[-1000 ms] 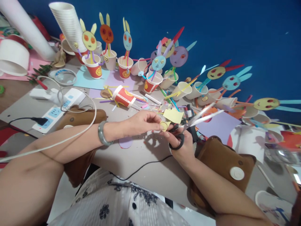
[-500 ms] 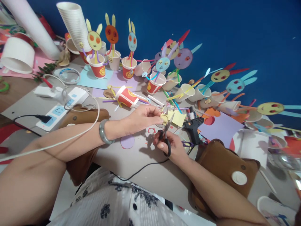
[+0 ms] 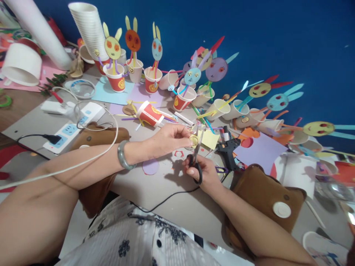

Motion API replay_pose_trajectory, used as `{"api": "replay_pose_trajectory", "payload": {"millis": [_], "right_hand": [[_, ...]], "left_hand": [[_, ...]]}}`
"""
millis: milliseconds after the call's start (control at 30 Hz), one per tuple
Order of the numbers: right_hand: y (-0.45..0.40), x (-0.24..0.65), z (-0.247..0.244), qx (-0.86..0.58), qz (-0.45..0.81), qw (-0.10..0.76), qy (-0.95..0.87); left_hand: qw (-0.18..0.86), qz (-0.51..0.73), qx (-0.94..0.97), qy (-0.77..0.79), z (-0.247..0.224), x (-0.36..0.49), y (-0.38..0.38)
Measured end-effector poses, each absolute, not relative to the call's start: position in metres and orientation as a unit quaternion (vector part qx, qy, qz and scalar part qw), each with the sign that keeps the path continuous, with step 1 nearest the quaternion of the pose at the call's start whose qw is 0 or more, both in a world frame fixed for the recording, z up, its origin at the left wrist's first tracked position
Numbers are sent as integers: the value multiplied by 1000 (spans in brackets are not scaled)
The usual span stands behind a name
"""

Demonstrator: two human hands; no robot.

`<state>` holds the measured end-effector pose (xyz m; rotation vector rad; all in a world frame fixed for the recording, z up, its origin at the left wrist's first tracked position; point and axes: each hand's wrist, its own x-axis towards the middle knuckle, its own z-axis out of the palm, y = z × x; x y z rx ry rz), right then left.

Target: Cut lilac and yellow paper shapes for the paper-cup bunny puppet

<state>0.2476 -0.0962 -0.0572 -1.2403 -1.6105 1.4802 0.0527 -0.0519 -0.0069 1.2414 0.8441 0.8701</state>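
My left hand [image 3: 172, 138] pinches a small piece of yellow paper [image 3: 193, 140] between thumb and fingers. Black-handled scissors [image 3: 197, 168] sit in my right hand [image 3: 205, 173], their blades pointing up beside the yellow piece. Whether the blades touch its edge I cannot tell. Just behind the blades lies a yellow paper sheet [image 3: 210, 139] on the table. A black glue gun [image 3: 229, 152] rests to the right of my right hand. Below my left hand, a purple paper oval [image 3: 150, 166] lies flat.
Paper cups with rabbit-faced figures, one a red cup [image 3: 115, 78], line the blue wall. A tipped red cup [image 3: 150, 113] lies nearer. At left are a power strip [image 3: 65, 136] and a looping white cable. A brown cushion [image 3: 263, 201] and purple sheet [image 3: 259, 151] are at right.
Between the yellow piece and the sheet behind it, the scissor blades have drawn closer together. Both hands stay in nearly the same place.
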Motion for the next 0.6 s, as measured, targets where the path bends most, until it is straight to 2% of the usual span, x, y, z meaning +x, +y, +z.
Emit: {"api": "replay_pose_trajectory", "payload": {"millis": [600], "right_hand": [[-97,248,-56,-479,556,302,-608]], "left_hand": [[647,374,553,368,-7,53,-52]]}}
